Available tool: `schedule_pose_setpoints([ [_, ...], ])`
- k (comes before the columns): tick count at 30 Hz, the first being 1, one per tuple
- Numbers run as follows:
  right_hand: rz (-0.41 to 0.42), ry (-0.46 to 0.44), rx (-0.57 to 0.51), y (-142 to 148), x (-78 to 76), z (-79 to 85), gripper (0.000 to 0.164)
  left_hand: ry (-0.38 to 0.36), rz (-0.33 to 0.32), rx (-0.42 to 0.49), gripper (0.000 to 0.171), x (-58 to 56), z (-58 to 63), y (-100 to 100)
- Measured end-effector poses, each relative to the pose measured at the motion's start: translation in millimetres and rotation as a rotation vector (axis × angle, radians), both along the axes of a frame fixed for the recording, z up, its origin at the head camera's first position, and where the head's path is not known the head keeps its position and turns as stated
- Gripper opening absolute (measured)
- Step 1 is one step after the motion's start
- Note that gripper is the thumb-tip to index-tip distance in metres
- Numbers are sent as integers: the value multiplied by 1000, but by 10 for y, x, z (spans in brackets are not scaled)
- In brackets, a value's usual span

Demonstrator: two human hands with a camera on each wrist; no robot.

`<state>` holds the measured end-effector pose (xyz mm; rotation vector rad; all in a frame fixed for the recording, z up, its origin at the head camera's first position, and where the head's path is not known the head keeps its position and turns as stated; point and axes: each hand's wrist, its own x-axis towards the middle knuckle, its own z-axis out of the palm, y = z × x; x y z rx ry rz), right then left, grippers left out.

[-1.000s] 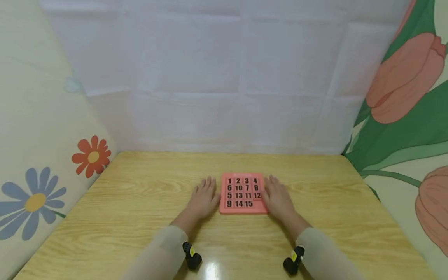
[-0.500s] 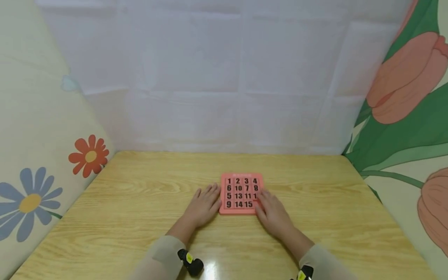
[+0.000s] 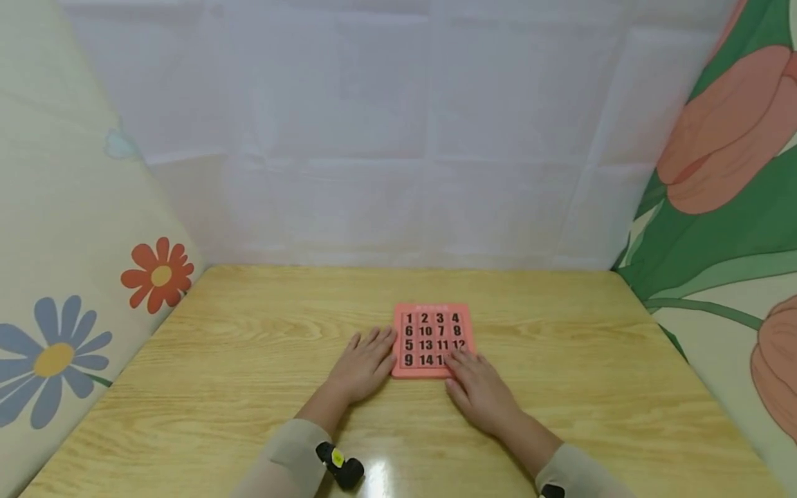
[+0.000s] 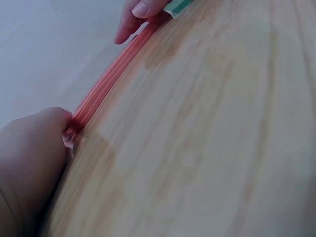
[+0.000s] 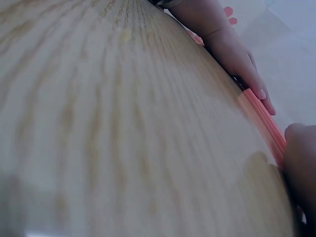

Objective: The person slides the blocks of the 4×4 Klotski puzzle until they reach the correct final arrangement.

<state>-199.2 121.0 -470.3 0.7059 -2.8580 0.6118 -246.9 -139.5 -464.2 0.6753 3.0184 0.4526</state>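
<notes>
A pink sliding number puzzle (image 3: 426, 338) lies flat on the wooden table, its black-numbered tiles facing up. The top row reads 1, 2, 3, 4; the bottom row starts with 9 and 14. My left hand (image 3: 361, 368) rests along the puzzle's left edge, fingers fairly straight. From the lower right, my right hand (image 3: 484, 393) reaches over the puzzle's corner, its fingertips on the bottom row and partly covering the 15 tile. In the left wrist view the puzzle's pink side (image 4: 109, 75) runs between both hands; the right wrist view shows that side (image 5: 266, 121) too.
The wood-grained table (image 3: 249, 325) spreads around the puzzle. A white creased cloth (image 3: 373, 138) hangs behind it, with flower-patterned cloth on the left (image 3: 56, 207) and right (image 3: 735, 256). A small black wrist device (image 3: 341, 465) sits at the left sleeve.
My right hand has slid from the puzzle's right edge down and left onto its lower right corner, uncovering the 12 tile. My left hand has shifted slightly down against the left edge.
</notes>
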Motion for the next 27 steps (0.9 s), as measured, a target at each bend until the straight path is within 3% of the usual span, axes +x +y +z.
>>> schedule_pose_setpoints([
  [16, 37, -5, 58, -73, 8, 40, 47, 6, -11, -10, 57, -7, 10, -1],
  [27, 43, 8, 60, 28, 19, 32, 47, -7, -1, -19, 57, 10, 17, 10],
])
